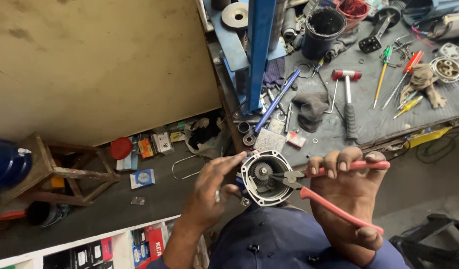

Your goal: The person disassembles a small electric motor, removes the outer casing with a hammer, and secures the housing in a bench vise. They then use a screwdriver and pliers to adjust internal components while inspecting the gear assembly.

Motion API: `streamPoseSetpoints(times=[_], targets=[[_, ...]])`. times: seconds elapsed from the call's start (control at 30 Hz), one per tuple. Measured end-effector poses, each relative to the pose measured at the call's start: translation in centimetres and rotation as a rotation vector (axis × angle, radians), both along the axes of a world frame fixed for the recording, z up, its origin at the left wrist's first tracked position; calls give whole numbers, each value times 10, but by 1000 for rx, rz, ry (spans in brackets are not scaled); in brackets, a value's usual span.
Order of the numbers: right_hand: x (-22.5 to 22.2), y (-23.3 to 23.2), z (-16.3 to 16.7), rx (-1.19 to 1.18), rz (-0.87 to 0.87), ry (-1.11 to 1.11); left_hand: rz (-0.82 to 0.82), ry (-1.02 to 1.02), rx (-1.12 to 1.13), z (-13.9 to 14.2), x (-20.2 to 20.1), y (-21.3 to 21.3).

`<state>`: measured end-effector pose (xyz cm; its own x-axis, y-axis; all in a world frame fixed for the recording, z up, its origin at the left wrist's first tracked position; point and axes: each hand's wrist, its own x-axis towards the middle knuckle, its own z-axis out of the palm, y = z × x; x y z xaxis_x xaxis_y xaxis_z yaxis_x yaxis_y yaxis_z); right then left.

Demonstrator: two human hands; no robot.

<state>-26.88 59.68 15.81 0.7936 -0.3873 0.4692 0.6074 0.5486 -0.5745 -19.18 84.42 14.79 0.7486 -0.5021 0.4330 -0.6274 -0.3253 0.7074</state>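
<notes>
The gear housing (264,178) sits between both hands, pliers (309,182) seemingly reaching in from its right.

Left hand (212,187) is gripping a matt grey cast-metal housing (266,178); inside it, a dull steel gear (262,172) is showing. Right hand (350,197) is squeezing pliers (334,187) with smooth pink plastic handles.

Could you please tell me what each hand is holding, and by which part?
The left hand grips the round metal housing by its rim; the right hand holds the pliers by their pink handles.
</notes>
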Motion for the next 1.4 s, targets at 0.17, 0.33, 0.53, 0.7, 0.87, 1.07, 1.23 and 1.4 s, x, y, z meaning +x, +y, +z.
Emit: streamPoseSetpoints(times=[0.17, 0.33, 0.53, 0.7, 0.87, 1.07, 1.23, 1.4], targets=[[2, 1, -4, 11, -100, 34, 80, 286, -203, -3, -3, 14], [7, 0, -7, 60, -124, 25, 65, 292, -254, 4, -3, 14], [3, 9, -7, 62, -91, 25, 102, 379, -384, 10, -9, 5], [3, 16, -6, 47, -178, 48, 76, 316, -396, 2, -11, 9], [5, 26, -13, -3, -323, -14, 51, 213, -340, 0, -16, 3], [5, 34, -24, -5, -383, -124, 84, -66, -16, 32, -22, -23], [-1, 49, -25, -2, -402, -199, -17, -151, 118, 60, -9, -44], [-3, 58, -23, -50, -510, -142, -244, -196, 272, 76, 22, -41]])
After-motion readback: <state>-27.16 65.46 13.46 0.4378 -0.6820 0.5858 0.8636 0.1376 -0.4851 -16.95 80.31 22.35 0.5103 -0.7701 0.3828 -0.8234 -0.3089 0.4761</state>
